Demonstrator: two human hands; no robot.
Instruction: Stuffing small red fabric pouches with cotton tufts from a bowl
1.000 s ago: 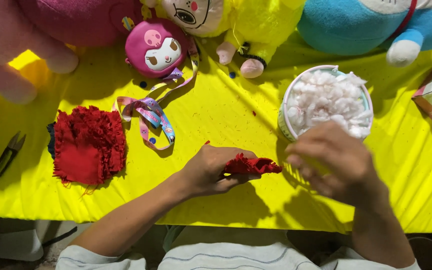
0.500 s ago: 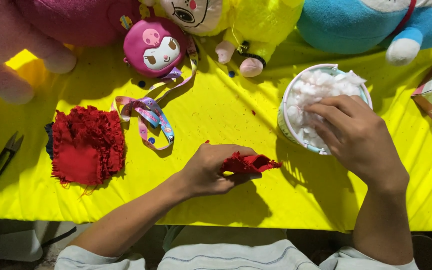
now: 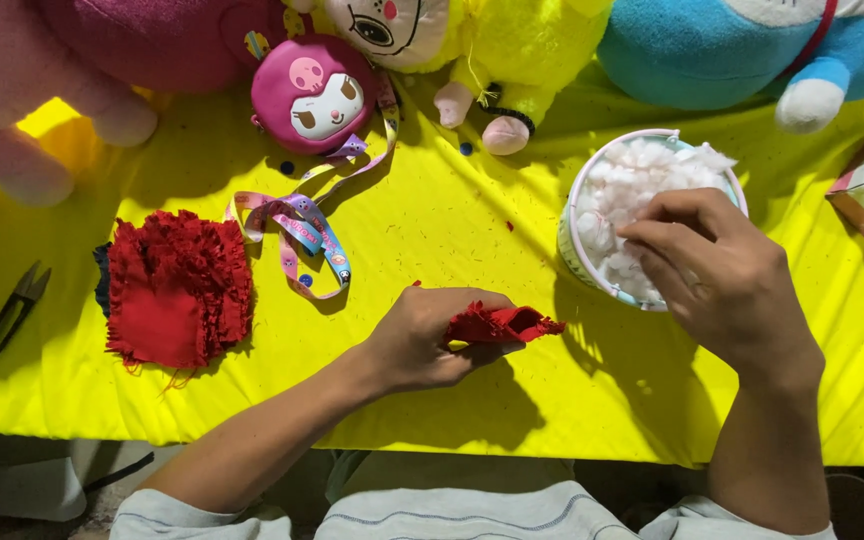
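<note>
At near centre, left hand (image 3: pixel 422 340) is pinching red fabric piece (image 3: pixel 500 323); right hand (image 3: pixel 717 265), fingers curled, is plucking white stuffing (image 3: pixel 622 185) — small tufts advisable.

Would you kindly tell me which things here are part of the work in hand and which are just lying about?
In use:
left hand holding a small red fabric piece
right hand in the white tub of white stuffing

Lying about:
stack of red fabric pieces
thread snips
patterned lanyard
pink round pouch
plush toys
</note>
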